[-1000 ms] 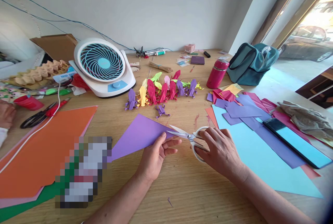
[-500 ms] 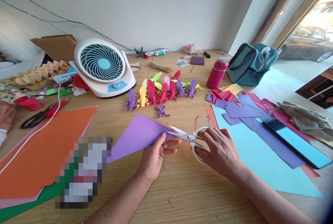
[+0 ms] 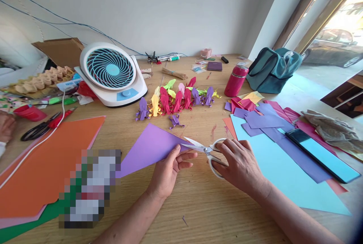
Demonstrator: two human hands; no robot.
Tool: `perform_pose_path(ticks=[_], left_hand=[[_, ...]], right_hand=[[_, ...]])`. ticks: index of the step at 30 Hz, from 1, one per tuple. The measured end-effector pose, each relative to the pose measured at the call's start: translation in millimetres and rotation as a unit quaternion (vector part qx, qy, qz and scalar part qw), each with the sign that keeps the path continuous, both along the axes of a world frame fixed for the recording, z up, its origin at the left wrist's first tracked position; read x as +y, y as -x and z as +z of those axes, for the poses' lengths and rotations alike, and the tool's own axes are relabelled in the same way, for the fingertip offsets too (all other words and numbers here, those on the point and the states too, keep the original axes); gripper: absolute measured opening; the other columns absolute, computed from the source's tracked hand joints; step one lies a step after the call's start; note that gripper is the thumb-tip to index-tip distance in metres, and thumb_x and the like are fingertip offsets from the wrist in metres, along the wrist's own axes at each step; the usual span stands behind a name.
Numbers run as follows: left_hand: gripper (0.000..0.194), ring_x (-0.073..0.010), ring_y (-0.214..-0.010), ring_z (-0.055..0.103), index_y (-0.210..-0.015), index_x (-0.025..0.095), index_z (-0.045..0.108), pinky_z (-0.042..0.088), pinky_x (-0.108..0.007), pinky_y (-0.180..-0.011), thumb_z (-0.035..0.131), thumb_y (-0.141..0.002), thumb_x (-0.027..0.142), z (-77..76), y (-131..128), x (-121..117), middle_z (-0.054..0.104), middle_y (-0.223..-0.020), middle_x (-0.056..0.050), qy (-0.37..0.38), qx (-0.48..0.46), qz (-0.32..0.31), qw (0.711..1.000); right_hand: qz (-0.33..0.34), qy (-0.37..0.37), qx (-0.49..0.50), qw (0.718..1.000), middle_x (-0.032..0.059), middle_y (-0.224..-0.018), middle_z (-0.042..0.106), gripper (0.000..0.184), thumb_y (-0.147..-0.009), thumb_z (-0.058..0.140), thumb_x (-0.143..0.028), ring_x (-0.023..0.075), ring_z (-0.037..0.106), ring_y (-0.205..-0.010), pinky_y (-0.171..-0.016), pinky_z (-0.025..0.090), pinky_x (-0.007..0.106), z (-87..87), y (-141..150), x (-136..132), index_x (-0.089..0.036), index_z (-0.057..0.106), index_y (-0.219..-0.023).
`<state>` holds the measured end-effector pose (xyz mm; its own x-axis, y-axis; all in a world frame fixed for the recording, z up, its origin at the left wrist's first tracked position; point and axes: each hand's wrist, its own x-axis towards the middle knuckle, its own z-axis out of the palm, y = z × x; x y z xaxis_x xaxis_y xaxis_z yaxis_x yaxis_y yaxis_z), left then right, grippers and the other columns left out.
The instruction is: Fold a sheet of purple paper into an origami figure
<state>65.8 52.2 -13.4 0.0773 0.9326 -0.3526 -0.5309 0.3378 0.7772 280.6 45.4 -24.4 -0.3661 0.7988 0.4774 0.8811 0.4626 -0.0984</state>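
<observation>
My left hand (image 3: 168,170) pinches a folded purple sheet of paper (image 3: 150,147) near its right corner, thumb on top and the other fingers below. The sheet spreads out to the left, above the wooden table. In my right hand (image 3: 239,162) is a pair of scissors (image 3: 206,149) with white handles. The blades are parted and point left, with the paper's right tip between or right beside them. Behind the sheet stand several folded paper figures (image 3: 177,102) in red, yellow, purple, pink and green. A small purple figure (image 3: 176,121) lies in front of them.
A fan (image 3: 110,70) stands back left, before it orange paper (image 3: 53,160) and black-handled scissors (image 3: 39,128). At right lie blue paper (image 3: 283,176), purple pieces (image 3: 263,119) and a phone (image 3: 320,155). Behind are a pink bottle (image 3: 236,81) and teal bag (image 3: 273,70). Another person's hand (image 3: 6,125) shows far left.
Hands, paper and scissors hold nearly the same pose. The whole view has shifted only very slightly.
</observation>
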Motion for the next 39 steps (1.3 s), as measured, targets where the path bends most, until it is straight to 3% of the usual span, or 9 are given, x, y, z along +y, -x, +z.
perform_pose_path(ticks=[21,33,39], left_hand=[[0.016,-0.0203,-0.073,0.075,-0.096,0.008,0.067,0.06,-0.023,-0.053,0.058,-0.09,0.019,1.7,0.2,0.8,0.078,-0.085,-0.011,-0.001,-0.01,0.003,1.0],[0.017,-0.0213,-0.073,0.076,-0.094,0.009,0.068,0.06,-0.023,-0.053,0.066,-0.085,0.023,-0.4,0.3,0.9,0.078,-0.084,-0.01,-0.012,-0.01,0.006,1.0],[0.029,-0.0221,-0.074,0.076,-0.093,0.011,0.07,0.06,-0.023,-0.053,0.079,-0.074,0.03,-1.5,0.6,-0.1,0.078,-0.085,-0.009,-0.023,-0.014,0.005,1.0]], right_hand=[[0.013,-0.003,0.019,1.0,0.0022,-0.084,0.067,0.013,-0.087,0.062,-0.031,0.02,0.061,-0.075,-0.075,0.031,0.036,0.9,-1.1,0.7,-0.021,0.061,-0.094],[0.016,-0.006,0.016,1.0,0.0025,-0.084,0.068,0.014,-0.087,0.063,-0.032,0.0196,0.062,-0.076,-0.075,0.031,0.036,1.6,-2.0,-0.5,-0.021,0.061,-0.094],[0.021,-0.015,0.018,1.0,0.002,-0.083,0.069,0.011,-0.089,0.061,-0.031,0.0189,0.062,-0.075,-0.074,0.03,0.035,2.9,-2.4,0.2,-0.021,0.062,-0.093]])
